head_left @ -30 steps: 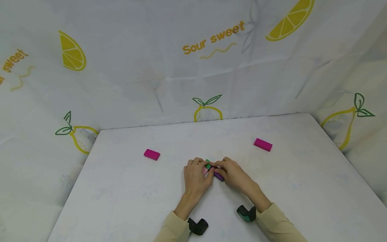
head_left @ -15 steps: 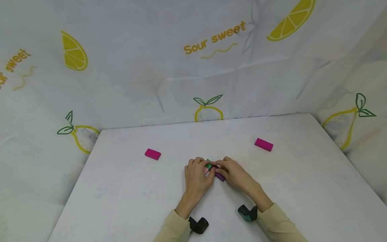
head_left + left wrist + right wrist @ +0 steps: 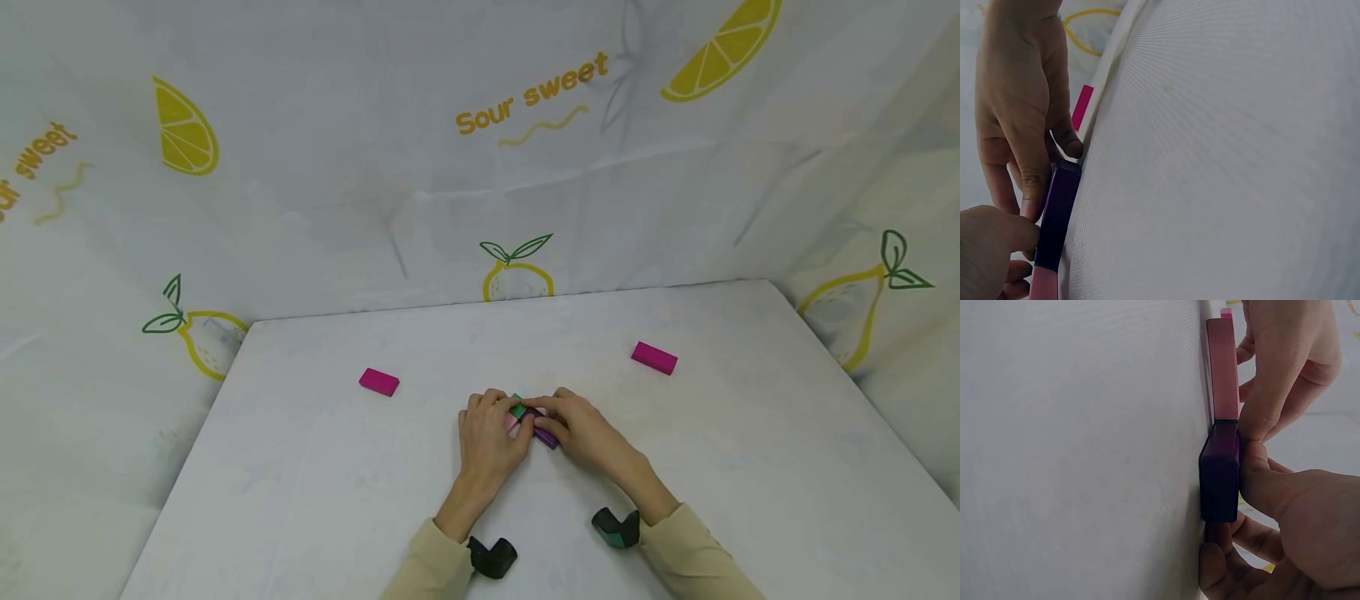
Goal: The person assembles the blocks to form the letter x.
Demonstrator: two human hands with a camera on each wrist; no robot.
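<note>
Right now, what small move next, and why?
Probably free the right hand toward the right-hand magenta block: the purple block it pinches already appears to touch the pink block, while that magenta one lies apart.

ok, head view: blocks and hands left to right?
Left magenta block → left hand → right hand → right magenta block. Green block, pink block and purple block left out: they overlap the hands.
</note>
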